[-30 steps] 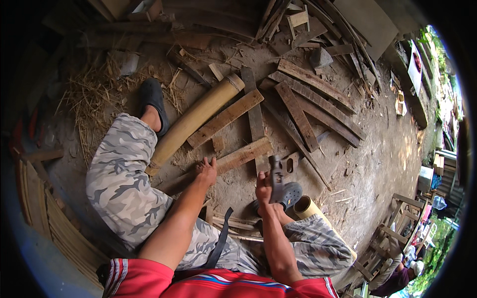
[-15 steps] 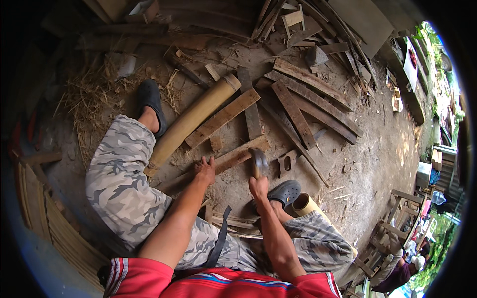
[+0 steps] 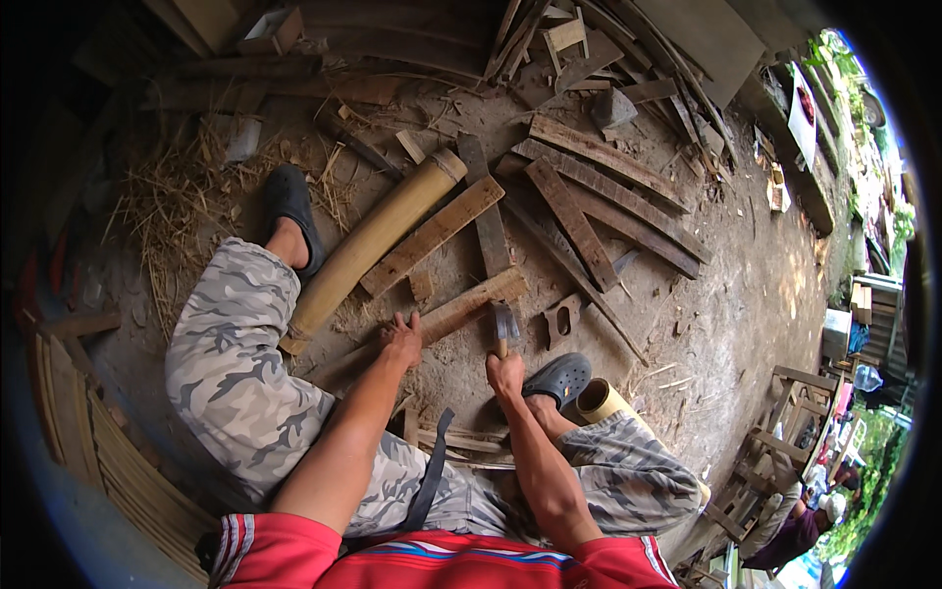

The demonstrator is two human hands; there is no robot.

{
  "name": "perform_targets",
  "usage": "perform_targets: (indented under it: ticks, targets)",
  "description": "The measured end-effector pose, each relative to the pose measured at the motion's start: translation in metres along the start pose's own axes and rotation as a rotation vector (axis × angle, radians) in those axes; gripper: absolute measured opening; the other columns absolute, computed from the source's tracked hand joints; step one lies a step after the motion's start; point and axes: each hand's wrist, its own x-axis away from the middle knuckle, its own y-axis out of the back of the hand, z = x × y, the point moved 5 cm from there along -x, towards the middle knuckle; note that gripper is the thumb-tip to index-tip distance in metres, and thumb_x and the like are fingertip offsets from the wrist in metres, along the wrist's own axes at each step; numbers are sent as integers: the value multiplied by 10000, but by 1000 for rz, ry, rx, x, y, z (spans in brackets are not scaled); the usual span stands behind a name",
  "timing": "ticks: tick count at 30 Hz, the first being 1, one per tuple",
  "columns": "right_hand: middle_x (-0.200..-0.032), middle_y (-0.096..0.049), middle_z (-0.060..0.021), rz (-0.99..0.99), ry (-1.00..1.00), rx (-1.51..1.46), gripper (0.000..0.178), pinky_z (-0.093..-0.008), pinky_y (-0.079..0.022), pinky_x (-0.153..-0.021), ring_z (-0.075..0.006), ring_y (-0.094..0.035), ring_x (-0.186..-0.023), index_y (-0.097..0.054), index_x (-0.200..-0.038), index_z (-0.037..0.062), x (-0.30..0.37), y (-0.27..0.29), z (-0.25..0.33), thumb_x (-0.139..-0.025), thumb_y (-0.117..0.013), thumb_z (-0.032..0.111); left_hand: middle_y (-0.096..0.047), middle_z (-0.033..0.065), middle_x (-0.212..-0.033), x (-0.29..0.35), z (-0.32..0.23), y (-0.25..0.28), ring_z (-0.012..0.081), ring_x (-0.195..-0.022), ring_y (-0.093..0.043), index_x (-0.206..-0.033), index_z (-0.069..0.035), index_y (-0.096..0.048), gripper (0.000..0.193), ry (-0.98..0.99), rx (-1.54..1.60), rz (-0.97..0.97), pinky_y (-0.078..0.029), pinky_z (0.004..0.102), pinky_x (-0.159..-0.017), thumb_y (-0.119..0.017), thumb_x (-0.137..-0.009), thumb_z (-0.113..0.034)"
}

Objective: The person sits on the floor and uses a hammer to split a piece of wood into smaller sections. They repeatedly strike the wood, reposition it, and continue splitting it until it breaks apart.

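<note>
A narrow wooden board point(image 3: 461, 312) lies slantwise on the ground between my legs. My left hand point(image 3: 400, 344) rests on its near part with the fingers stretched apart, pressing on the wood. In my right hand point(image 3: 505, 375) is a hammer point(image 3: 505, 322), gripped by its handle. The hammer head sits just to the near side of the board's far right end. A small wood block point(image 3: 421, 286) lies beyond the board, close to my left hand. To the right of the hammer a handsaw point(image 3: 562, 321) lies on the dirt, only its handle clearly visible.
A thick bamboo pole point(image 3: 378, 250) and a plank point(image 3: 432, 236) lie past the board. Several dark planks point(image 3: 608, 196) are stacked at the far right. A bamboo tube point(image 3: 595, 401) stands by my right shoe point(image 3: 557, 381). Another person point(image 3: 790, 535) is at far right.
The hammer head has come down and back toward me, off the board's surface. My right hand has shifted slightly left, still gripping it. My left hand stays on the board.
</note>
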Motion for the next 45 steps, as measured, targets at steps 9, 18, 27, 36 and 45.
perform_targets:
  ticks: [9, 18, 27, 36, 45]
  targets:
    - [-599, -543, -50, 336, -45, -640, 241, -332, -422, -427, -143, -542, -466, -564, -748, 19, -12, -8, -6, -858, -660, 211, 56, 232, -1582, -2, 1, -2, 443, -1433, -155, -1530, -130, 107, 1054, 47, -45, -13, -237, 477, -1167, -686, -836, -111]
    - [-560, -444, 23, 428, -159, -850, 358, -308, -370, -431, -122, -441, -455, -498, -740, 96, -17, 21, 2, -894, -679, 362, 104, 287, -1556, 6, 0, 4, 475, -1428, -117, -1515, -73, 115, 983, 16, 13, 19, -189, 508, -1176, -607, -849, -49]
    - [-582, -482, 17, -306, 733, -635, 300, -266, -343, -453, -85, -444, -499, -515, -702, 56, 1, 120, 103, -934, -623, 211, 38, 304, -1546, 1, 5, -4, 502, -1382, -222, -1492, -60, 33, 922, 16, 19, -52, -251, 524, -1142, -635, -858, -114]
    - [-593, -457, -39, -785, 670, -36, 238, -357, -366, -500, -163, -447, -537, -483, -719, 50, -47, 50, 36, -857, -635, 170, 38, 312, -1546, 8, 1, -7, 487, -1386, -232, -1498, -68, 64, 961, 18, -10, -31, -260, 528, -1137, -652, -863, -152]
    - [-604, -456, 23, -366, 667, -560, 247, -287, -347, -505, -93, -420, -543, -476, -695, 62, -52, 61, 58, -908, -567, 149, 48, 310, -1553, 2, 8, -6, 495, -1400, -204, -1499, -58, 91, 996, 53, -12, -14, -243, 500, -1151, -655, -846, -148]
